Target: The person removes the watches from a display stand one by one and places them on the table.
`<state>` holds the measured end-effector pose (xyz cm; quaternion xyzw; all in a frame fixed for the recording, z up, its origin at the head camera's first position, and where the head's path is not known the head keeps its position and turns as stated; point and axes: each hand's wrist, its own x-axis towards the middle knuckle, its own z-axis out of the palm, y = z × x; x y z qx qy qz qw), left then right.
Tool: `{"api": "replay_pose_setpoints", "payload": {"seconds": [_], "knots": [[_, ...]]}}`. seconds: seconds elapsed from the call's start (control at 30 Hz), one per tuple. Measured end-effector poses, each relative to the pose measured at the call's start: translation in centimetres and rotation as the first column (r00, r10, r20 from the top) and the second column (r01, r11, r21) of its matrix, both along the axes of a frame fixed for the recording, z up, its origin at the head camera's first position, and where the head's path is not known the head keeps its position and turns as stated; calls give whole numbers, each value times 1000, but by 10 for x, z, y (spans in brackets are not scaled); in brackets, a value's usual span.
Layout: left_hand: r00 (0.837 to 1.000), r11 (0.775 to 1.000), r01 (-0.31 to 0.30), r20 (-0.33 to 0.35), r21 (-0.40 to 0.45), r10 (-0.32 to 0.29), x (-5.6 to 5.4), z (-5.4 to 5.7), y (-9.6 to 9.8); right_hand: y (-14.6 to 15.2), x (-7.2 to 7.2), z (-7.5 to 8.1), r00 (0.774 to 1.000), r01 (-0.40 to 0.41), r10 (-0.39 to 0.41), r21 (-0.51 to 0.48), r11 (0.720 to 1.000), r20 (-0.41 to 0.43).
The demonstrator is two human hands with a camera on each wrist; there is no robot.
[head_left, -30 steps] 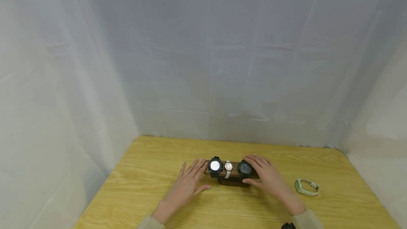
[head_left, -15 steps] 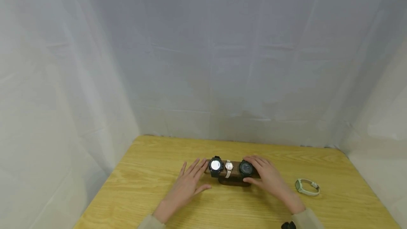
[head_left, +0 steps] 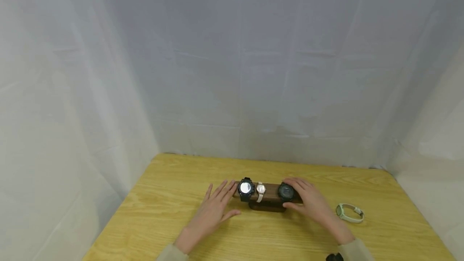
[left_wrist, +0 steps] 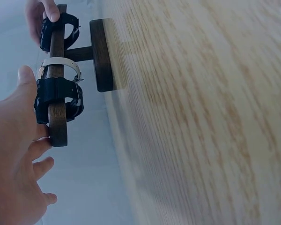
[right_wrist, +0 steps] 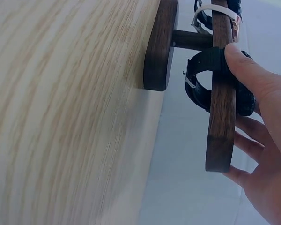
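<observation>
Though invisible from head-view, probable watch buckle (right_wrist: 190, 81) beneath right hand (right_wrist: 277, 140).

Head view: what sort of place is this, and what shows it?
Probably a staged work booth: pale sheeting hangs on three sides of a wood-grain table, which bears a watch stand.

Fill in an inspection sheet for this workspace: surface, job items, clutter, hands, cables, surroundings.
Surface: flat yellow wood-grain table.
Job items: dark brown bar-topped wooden stand carrying, left to right, a round black bright-faced watch, a small round white-strapped watch and a round black dark-faced watch.
Clutter: pale green watch with looped strap, resting right of the stand; cropped black object by the beige right sleeve, unidentifiable.
Hands: left hand spread at the stand's left end; right hand gripping the dark-faced watch.
Cables: nothing seen.
Surroundings: greyish-white sheets hanging behind and at both sides.
</observation>
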<state>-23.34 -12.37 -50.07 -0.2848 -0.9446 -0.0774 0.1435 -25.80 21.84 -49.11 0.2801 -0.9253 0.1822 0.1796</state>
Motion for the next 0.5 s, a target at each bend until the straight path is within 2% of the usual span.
{"api": "replay_pose_setpoints", "payload": {"seconds": [0.5], "knots": [[1000,1000,0,-3,18,0,1,0,2,19,2,-5,1000,25,-25,-11,1000,9]]}}
